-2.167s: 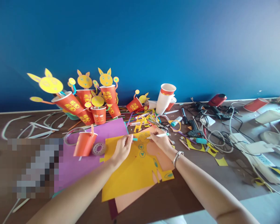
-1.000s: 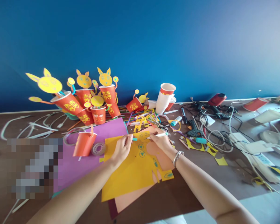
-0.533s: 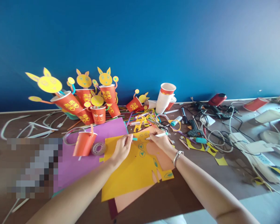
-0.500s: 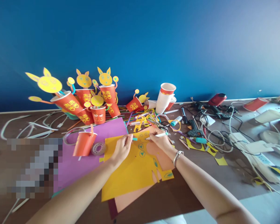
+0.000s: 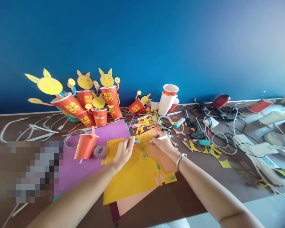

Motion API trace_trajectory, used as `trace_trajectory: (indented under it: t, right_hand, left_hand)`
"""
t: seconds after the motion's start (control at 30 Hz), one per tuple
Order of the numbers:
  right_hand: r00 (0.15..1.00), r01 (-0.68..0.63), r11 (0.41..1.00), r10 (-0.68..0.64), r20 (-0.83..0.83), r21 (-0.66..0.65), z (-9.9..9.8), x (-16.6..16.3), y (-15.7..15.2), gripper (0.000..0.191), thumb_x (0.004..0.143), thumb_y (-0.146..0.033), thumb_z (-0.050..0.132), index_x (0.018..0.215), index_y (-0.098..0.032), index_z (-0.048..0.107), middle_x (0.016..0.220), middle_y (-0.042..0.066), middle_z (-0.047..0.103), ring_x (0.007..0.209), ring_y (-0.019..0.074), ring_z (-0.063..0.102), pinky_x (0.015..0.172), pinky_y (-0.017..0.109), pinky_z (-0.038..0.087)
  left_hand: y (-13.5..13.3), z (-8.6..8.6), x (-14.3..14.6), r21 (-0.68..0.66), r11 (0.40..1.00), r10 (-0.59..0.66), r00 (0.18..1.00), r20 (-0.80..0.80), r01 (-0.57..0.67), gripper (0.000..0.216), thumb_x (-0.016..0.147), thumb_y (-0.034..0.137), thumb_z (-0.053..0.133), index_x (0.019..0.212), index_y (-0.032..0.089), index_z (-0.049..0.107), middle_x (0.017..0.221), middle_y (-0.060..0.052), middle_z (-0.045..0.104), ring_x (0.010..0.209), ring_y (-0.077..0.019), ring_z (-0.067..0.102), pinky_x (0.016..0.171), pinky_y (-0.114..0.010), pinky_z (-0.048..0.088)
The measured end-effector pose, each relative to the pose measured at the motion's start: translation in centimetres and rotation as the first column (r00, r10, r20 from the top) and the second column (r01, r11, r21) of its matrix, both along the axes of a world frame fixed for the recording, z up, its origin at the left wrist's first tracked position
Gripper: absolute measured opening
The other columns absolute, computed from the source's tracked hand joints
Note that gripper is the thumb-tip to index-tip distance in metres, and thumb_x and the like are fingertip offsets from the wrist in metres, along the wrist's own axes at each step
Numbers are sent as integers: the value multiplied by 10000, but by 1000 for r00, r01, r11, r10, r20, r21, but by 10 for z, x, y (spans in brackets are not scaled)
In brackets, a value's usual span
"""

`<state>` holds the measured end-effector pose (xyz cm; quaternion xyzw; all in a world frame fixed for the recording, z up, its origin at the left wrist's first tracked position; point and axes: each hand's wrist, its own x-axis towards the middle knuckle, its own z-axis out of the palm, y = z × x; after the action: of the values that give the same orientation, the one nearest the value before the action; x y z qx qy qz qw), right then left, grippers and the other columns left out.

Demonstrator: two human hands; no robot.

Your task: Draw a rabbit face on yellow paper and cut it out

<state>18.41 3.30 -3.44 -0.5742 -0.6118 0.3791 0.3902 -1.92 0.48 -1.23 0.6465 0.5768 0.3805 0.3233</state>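
My right hand (image 5: 162, 142) is closed on a white marker (image 5: 163, 137), its tip close to a face drawn on a yellow paper sheet (image 5: 125, 183). Between the fingers of my left hand (image 5: 124, 148) is a small teal marker cap (image 5: 137, 141); this hand rests on the sheet's upper left. Below the face are two circles with teal hearts (image 5: 144, 156). Pointed leaf-like shapes and cut-outs show at the sheet's right edge. Orange paper (image 5: 133, 202) lies underneath.
Red paper cups (image 5: 110, 96) with yellow animal faces stand back left. A lone red cup (image 5: 85, 147) and a tape roll (image 5: 100, 151) sit on purple paper (image 5: 68, 177). White stacked cups (image 5: 166, 104), glue guns (image 5: 197, 131), cables and a power strip (image 5: 258, 155) occupy the right.
The white marker in my right hand has tilted very slightly. My left hand stays in place with the cap.
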Motion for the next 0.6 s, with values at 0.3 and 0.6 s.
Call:
trace_trajectory:
  t: [0.3,0.6]
  right_hand:
    - [1000,25,1000,-25,10,-5,7,-1,-2,173,632,-275,505,560,-209,362,508,-55,408,485,93,370,416,205,284]
    - [999,49,999,-49,3,4,4,-1,-1,136,633,-279,496,569,-200,406,522,-45,453,488,98,398,419,210,275]
  left_hand:
    - [0,1,0,-2,1000,-3,1000,14,3,391,893,455,366,719,210,616,633,-56,629,660,-184,619,623,-270,480]
    - [0,3,1,-20,1000,-1,1000,7,1,378,891,450,354,718,222,601,632,-52,615,689,-189,619,633,-274,475]
